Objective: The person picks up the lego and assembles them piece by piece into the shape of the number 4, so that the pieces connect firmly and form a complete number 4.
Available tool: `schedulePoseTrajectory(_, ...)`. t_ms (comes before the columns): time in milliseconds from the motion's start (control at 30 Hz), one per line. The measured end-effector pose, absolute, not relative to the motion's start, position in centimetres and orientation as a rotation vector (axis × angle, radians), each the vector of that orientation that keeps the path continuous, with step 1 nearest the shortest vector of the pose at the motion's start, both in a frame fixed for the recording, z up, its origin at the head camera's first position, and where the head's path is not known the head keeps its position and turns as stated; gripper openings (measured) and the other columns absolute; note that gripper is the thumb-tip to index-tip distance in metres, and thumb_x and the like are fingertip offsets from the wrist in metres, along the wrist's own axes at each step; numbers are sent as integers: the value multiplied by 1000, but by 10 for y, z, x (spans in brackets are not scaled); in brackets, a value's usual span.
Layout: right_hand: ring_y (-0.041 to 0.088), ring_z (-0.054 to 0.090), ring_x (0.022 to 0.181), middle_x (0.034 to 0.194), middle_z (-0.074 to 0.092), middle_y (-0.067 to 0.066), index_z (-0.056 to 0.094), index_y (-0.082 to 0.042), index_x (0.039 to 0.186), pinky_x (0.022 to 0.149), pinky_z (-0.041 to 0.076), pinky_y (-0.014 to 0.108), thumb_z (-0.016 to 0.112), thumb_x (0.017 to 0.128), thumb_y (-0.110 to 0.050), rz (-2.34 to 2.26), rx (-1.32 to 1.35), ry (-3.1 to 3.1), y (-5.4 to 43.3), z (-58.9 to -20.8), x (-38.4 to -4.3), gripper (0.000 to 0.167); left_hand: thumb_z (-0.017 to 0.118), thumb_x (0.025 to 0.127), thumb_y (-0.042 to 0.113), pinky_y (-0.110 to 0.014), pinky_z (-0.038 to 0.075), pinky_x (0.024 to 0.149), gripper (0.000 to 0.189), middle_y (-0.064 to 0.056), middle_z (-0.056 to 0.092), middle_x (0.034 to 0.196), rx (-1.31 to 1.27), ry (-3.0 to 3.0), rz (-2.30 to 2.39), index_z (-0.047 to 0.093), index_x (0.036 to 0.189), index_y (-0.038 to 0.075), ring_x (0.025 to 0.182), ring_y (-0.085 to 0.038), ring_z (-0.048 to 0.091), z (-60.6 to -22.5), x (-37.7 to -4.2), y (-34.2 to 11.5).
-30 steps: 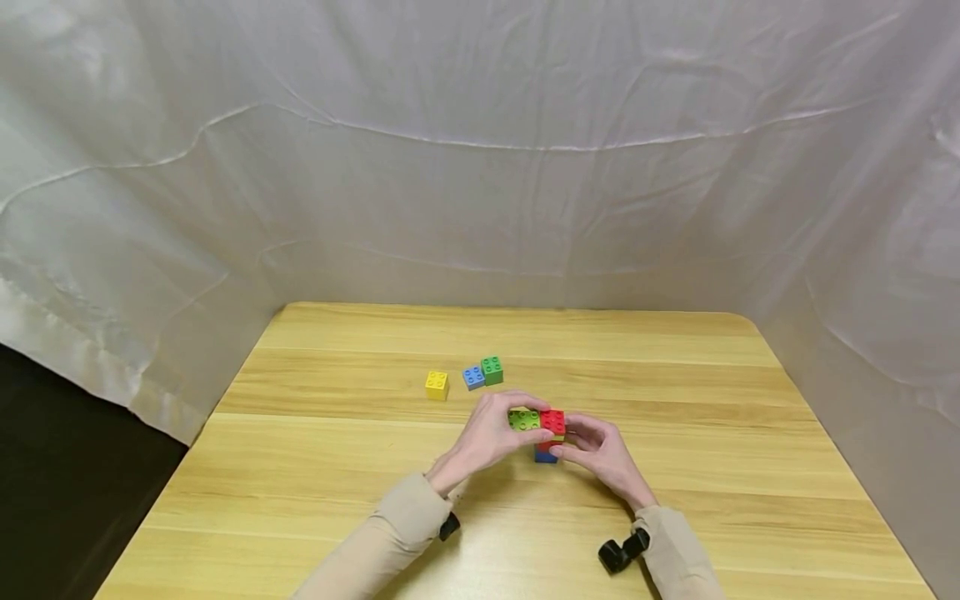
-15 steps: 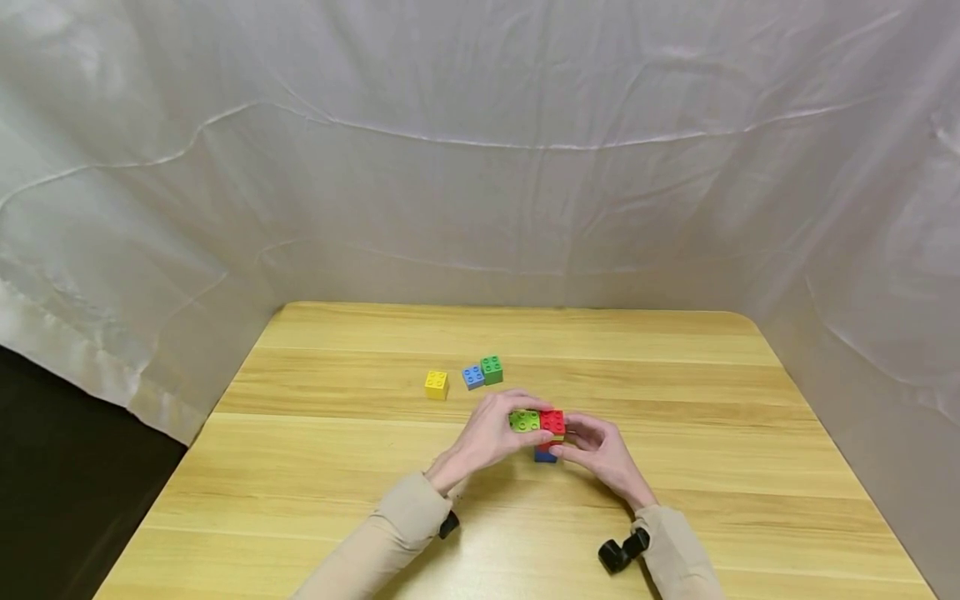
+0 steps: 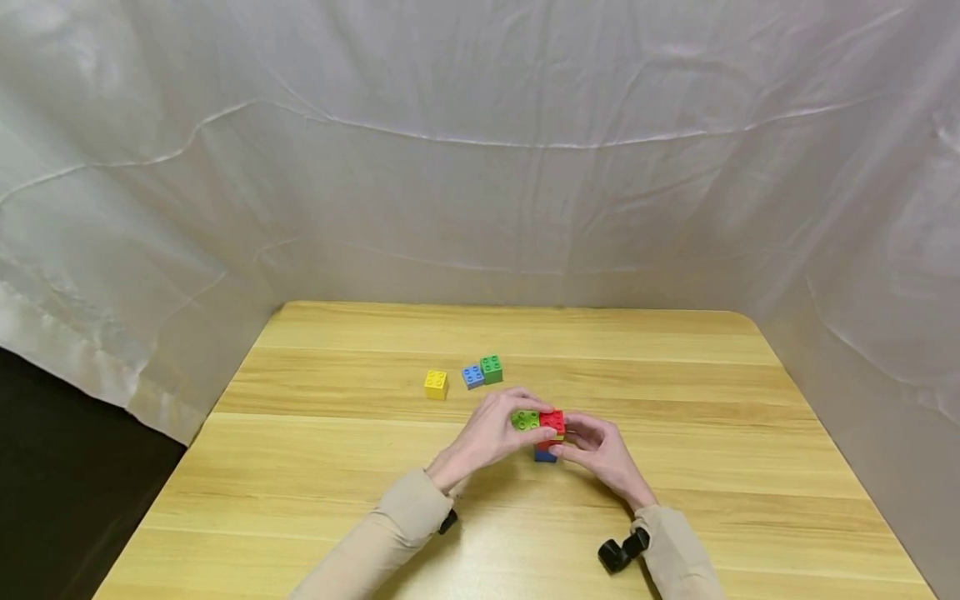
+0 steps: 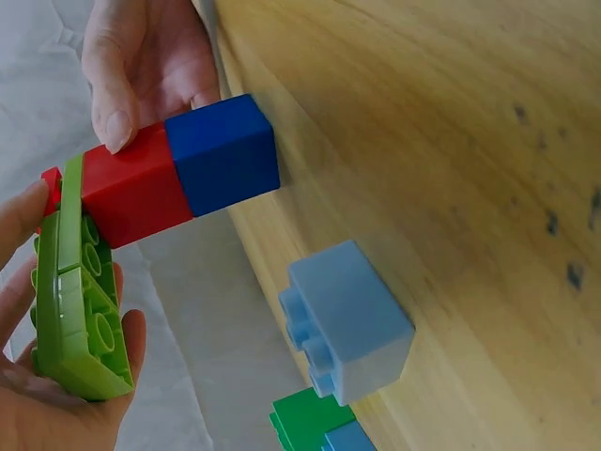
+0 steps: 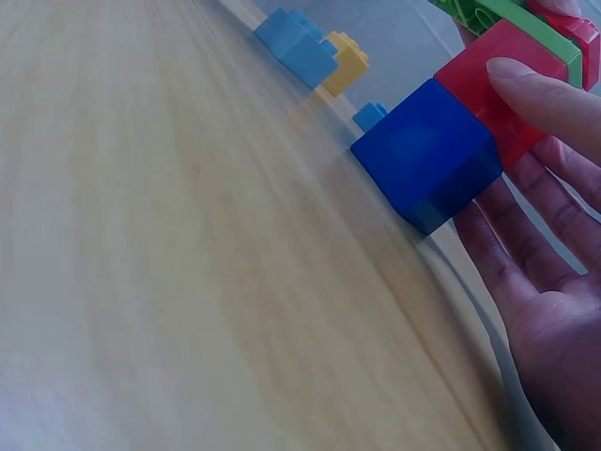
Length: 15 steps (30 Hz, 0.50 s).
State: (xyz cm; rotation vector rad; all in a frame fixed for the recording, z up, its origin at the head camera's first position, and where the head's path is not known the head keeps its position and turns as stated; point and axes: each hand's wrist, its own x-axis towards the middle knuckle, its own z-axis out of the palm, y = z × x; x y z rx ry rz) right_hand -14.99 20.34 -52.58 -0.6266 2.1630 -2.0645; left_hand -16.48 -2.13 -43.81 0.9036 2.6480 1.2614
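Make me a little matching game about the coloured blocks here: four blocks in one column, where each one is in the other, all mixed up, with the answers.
Blocks:
1. Dark blue block
2. Yellow block
3. Dark green block
4. Lime green block

Places:
A. Right beside a light blue block in the head view
B. Held in the left hand
C. Bottom of the tower
D. Leftmost block in the head view

Pairs: 1-C, 2-D, 3-A, 4-B

text, labels, brands: none legible | numbers, signs: none legible | head view: perhaps too coarse
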Motion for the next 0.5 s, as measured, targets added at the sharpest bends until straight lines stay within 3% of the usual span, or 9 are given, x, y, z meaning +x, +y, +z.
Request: schedulePoseTrajectory(500,4,66,115,122,70,-12,60,8,129,102,53,20,74,88,0,-2066,-626,2169,204,-526,-150,43,73,92,33,-13,44,73,30,2,73,110,956,2663,1180,76,118,17,91,-7,60,-436,-165,-21)
